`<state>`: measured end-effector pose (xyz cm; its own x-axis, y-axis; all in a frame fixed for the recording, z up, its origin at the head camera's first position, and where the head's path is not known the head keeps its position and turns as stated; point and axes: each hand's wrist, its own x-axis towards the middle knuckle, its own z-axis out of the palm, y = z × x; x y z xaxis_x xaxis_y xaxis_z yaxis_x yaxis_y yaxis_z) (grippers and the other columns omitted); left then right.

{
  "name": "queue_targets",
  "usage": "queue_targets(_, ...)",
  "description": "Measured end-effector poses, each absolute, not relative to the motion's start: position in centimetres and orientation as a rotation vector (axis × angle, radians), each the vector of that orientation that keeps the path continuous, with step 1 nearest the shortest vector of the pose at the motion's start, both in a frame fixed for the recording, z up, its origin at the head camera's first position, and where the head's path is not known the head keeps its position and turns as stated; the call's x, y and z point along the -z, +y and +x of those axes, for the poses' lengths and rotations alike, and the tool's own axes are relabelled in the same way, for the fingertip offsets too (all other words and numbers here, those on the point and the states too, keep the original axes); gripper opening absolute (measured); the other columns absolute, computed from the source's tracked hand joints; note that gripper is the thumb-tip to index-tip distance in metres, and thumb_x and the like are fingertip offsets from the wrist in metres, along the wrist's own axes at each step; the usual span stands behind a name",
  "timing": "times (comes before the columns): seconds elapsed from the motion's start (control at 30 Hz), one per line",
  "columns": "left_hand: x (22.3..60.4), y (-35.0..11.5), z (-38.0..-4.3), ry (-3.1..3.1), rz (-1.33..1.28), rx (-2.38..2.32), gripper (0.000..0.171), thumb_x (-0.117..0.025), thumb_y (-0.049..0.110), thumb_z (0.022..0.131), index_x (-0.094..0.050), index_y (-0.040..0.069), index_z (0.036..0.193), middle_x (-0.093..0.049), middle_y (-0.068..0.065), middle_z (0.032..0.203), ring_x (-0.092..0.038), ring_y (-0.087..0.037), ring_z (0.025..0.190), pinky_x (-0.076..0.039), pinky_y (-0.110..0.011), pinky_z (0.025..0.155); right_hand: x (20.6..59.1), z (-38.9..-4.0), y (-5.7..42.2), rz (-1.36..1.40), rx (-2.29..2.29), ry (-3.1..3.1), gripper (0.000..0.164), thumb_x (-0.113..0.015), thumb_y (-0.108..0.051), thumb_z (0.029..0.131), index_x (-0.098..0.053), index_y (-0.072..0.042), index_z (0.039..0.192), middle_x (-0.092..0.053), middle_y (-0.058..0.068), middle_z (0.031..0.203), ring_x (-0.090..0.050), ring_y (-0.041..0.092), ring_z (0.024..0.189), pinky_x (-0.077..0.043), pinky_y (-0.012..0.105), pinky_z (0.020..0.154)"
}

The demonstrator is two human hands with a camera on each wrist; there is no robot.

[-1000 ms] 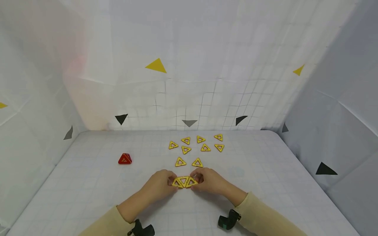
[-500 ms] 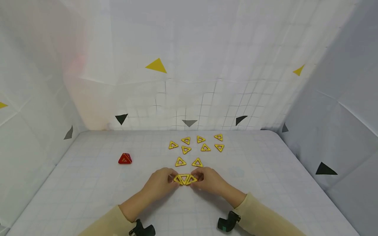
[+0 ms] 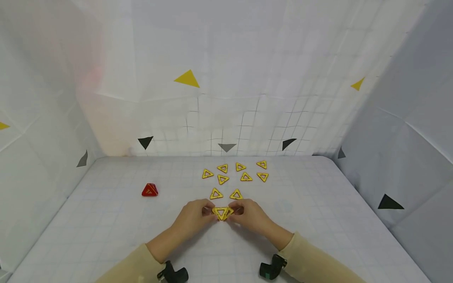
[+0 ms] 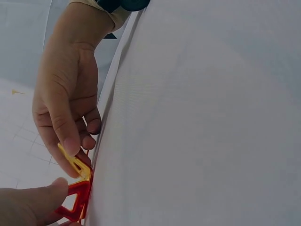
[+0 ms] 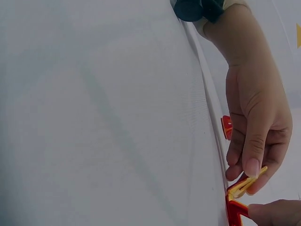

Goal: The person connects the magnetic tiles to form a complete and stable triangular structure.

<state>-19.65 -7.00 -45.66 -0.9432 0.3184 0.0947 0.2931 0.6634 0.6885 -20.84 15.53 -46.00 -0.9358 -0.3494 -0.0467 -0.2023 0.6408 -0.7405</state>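
Note:
Three joined yellow triangular frame tiles (image 3: 221, 208) are between my hands at the middle front of the table in the head view, the outer ones angled back from the centre one. My left hand (image 3: 192, 216) pinches the left side with thumb and fingers; my right hand (image 3: 251, 216) pinches the right side. In the left wrist view, the tile under my left thumb looks yellow and the neighbouring tile (image 4: 84, 190) looks red. The right wrist view shows the folded tiles (image 5: 233, 193) edge-on between both thumbs. Fingers hide the outer tiles partly.
Two loose yellow tiles (image 3: 236, 197) lie just beyond my hands. Several more yellow tiles (image 3: 246, 179) are scattered farther back. A small red pyramid (image 3: 150, 190) stands on the left of the white table (image 3: 88, 236). White sheets hang at the back and sides.
My hands have come closer together and slightly away from me. The outer tiles have folded back, from a nearly flat row to a sharp angle with the centre tile.

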Motion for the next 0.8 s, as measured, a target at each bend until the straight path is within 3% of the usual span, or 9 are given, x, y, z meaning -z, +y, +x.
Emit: queue_targets(0.8,46.4,-7.2,-21.7,2.670,0.589,-1.383,0.018,-0.085,0.023,0.082,-0.073,0.015,0.092,-0.068,0.010,0.080,-0.063,-0.006,0.075,-0.051,-0.026,0.070,45.4,-21.4,15.1,-0.505,1.172,2.721,0.027,-0.082,-0.024,0.084,-0.073,-0.011,0.106,-0.071,-0.003,0.097,-0.064,0.011,0.082,-0.051,0.028,0.067)
